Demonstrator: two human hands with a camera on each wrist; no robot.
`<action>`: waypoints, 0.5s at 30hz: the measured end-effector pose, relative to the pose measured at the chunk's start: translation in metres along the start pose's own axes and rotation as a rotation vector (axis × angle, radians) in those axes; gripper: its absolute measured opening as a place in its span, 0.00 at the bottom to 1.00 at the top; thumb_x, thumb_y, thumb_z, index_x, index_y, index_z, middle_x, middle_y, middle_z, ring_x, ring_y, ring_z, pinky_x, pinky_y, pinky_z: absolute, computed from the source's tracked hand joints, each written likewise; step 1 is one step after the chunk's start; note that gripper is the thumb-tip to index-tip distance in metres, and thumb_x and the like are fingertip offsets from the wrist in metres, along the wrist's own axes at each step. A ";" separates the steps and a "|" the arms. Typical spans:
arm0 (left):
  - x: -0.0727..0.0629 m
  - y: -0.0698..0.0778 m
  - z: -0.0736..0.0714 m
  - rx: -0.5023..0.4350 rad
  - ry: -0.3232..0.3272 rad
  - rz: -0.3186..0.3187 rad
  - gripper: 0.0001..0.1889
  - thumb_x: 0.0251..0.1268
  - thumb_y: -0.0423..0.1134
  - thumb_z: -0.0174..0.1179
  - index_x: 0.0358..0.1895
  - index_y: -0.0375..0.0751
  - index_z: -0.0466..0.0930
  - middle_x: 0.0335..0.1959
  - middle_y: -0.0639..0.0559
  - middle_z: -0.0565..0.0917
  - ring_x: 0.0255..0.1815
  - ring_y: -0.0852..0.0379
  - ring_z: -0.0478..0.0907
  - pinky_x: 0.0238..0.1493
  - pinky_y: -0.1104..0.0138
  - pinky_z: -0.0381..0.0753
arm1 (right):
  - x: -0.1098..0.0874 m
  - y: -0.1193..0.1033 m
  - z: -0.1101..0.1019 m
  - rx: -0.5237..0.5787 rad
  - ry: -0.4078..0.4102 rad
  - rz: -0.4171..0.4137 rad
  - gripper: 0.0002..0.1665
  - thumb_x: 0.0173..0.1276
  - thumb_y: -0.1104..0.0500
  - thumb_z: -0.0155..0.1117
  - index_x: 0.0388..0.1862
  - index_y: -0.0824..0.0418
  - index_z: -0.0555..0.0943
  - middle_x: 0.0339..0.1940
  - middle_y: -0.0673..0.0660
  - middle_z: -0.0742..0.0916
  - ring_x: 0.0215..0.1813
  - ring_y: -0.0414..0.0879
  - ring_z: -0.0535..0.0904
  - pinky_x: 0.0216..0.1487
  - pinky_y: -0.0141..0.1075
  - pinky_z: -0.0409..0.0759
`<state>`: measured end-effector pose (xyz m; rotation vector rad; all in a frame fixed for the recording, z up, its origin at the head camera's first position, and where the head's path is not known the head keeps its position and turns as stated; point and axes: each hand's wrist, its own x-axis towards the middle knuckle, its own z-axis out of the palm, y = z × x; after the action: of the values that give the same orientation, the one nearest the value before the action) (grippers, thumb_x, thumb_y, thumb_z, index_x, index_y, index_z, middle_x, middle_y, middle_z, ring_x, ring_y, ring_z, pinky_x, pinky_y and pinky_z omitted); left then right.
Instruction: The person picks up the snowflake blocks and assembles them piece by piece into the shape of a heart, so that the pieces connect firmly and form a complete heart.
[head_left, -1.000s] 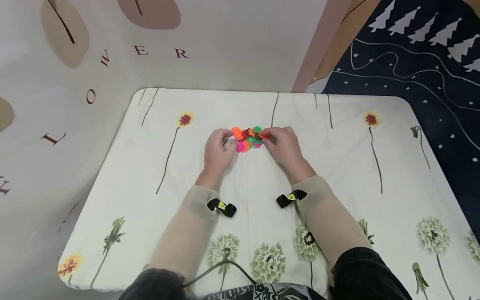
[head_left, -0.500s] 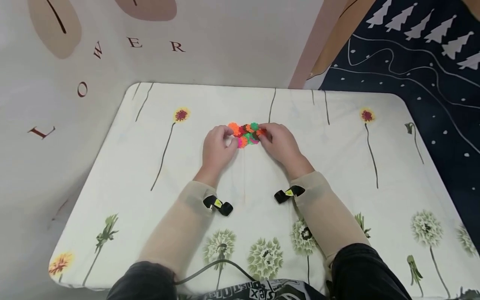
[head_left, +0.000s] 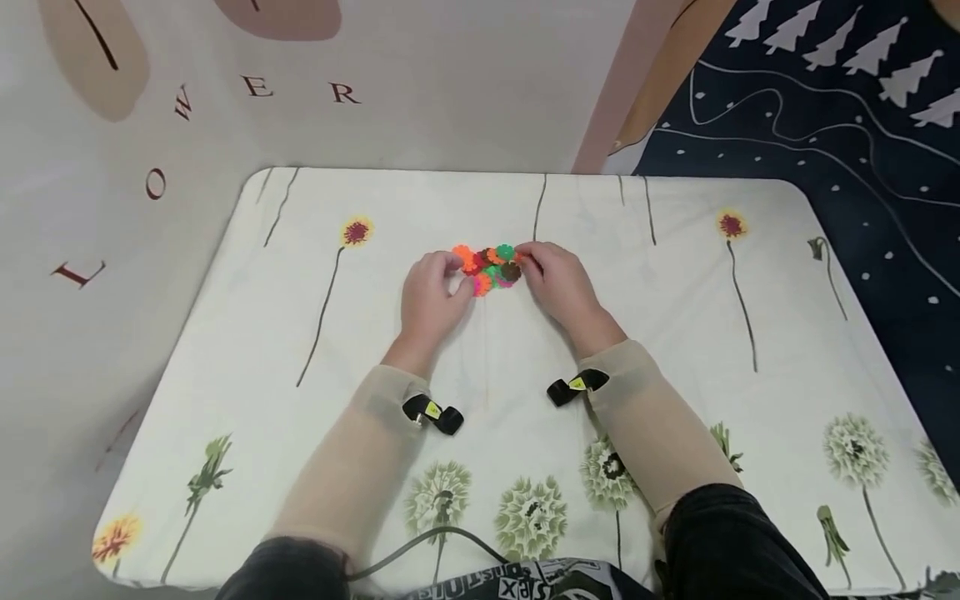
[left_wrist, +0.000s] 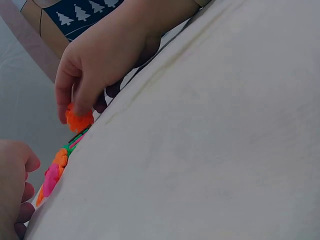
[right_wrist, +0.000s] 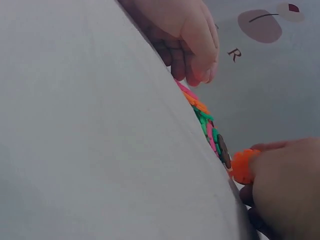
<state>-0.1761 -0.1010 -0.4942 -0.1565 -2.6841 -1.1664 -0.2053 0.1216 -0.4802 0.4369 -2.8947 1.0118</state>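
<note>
Several small scallop-edged discs [head_left: 491,271] in orange, red, green, magenta and brown lie in a flat cluster on the table. At the cluster's left edge is my left hand [head_left: 431,300], thumb and forefinger apart, their tips beside the outer discs; whether they touch is unclear. My right hand [head_left: 562,287] is at the right end, pinching an orange scalloped disc [left_wrist: 79,119] between thumb and forefinger. In the right wrist view that orange disc [right_wrist: 244,166] stands on edge next to a brown disc [right_wrist: 224,150]. The fingers partly hide it in the head view.
A white cloth with printed flowers covers the table [head_left: 637,250]. A pale wall [head_left: 450,83] with letters stands behind, and a dark tree-patterned cloth [head_left: 810,150] hangs at the right. Black wrist cameras [head_left: 433,414] sit on both sleeves. A cable [head_left: 442,531] crosses near the body.
The right hand has lifted and drawn the orange disc slightly off the brown one, which now shows more. The left hand stays by the cluster. The whole head view has shifted a little.
</note>
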 end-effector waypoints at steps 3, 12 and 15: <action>-0.002 0.000 -0.001 -0.010 0.004 0.009 0.17 0.72 0.43 0.67 0.58 0.39 0.80 0.53 0.46 0.83 0.56 0.48 0.78 0.62 0.55 0.78 | -0.002 0.000 0.002 0.046 0.063 -0.004 0.18 0.82 0.62 0.62 0.66 0.61 0.84 0.54 0.58 0.89 0.50 0.50 0.83 0.55 0.44 0.84; -0.002 0.000 0.002 -0.175 0.002 0.112 0.19 0.73 0.41 0.70 0.59 0.38 0.78 0.54 0.47 0.83 0.57 0.51 0.80 0.62 0.58 0.81 | -0.004 0.003 0.006 0.301 0.238 -0.060 0.13 0.74 0.62 0.75 0.55 0.63 0.88 0.40 0.57 0.90 0.38 0.46 0.84 0.42 0.34 0.83; -0.002 0.002 0.002 -0.216 0.007 0.121 0.16 0.76 0.39 0.67 0.60 0.37 0.79 0.54 0.47 0.84 0.51 0.52 0.82 0.56 0.60 0.83 | -0.004 0.000 0.006 0.438 0.245 -0.026 0.13 0.72 0.59 0.77 0.52 0.62 0.88 0.40 0.55 0.90 0.37 0.48 0.83 0.41 0.32 0.82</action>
<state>-0.1746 -0.0980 -0.4949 -0.3425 -2.4985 -1.4113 -0.2009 0.1194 -0.4856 0.3339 -2.4408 1.5760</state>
